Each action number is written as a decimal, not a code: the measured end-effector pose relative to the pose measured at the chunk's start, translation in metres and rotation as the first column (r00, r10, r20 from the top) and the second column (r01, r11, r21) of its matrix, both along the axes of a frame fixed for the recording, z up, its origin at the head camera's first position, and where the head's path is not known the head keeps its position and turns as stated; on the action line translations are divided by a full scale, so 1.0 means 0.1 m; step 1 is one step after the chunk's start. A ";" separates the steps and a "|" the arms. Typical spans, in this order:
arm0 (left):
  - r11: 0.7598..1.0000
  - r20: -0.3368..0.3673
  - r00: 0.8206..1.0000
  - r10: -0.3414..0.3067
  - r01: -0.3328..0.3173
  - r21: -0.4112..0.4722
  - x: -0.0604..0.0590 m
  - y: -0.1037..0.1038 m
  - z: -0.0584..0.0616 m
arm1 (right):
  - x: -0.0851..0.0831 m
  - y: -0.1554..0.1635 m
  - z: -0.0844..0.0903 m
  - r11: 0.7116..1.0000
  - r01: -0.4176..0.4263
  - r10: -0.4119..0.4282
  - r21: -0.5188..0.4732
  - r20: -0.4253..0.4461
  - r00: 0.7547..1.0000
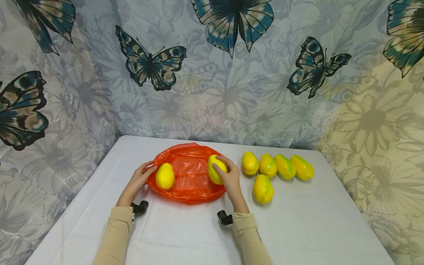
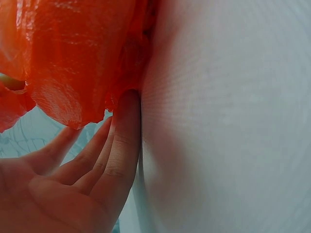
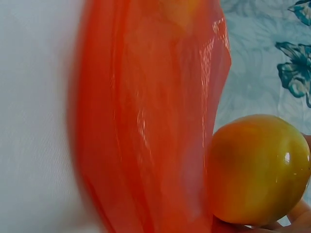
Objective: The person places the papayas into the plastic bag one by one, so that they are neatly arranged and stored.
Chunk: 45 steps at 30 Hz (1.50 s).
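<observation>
Lettering (image 1: 259, 235) on right sleeve (image 1: 249, 239), too small to read.

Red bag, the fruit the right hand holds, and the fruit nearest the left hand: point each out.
Red bag (image 1: 190, 173): head view, bare inner surface.
Held fruit (image 3: 260, 170): right wrist view, middle of its side.
Left fruit (image 1: 165, 177): head view, middle of its visible side.

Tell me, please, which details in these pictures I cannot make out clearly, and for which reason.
Head view: part of the held fruit, covered by the right hand.
Head view: print on the right sleeve, too small to read.
Left wrist view: most of a yellowish thing, hidden by the red bag and cut by the left edge.
Right wrist view: most of the right hand, behind the held fruit or past the frame's edges.
</observation>
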State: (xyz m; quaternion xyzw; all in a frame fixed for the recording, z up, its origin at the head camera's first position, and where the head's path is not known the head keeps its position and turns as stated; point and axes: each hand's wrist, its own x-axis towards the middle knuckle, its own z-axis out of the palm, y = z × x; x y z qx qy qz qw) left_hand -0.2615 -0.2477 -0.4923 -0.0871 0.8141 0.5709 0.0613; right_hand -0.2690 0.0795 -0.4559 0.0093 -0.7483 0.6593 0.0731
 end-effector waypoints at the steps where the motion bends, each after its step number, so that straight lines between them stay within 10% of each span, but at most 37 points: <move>1: 1.000 0.000 1.000 -0.001 0.001 -0.001 0.00 0.00 0.00 | 0.00 -0.01 0.00 1.000 -0.007 0.007 -0.015 0.004 1.000; 45: 1.000 -0.013 1.000 -0.010 0.010 -0.007 0.03 0.02 0.04 | 0.02 -0.76 -0.17 0.987 -0.160 0.159 0.025 0.042 0.986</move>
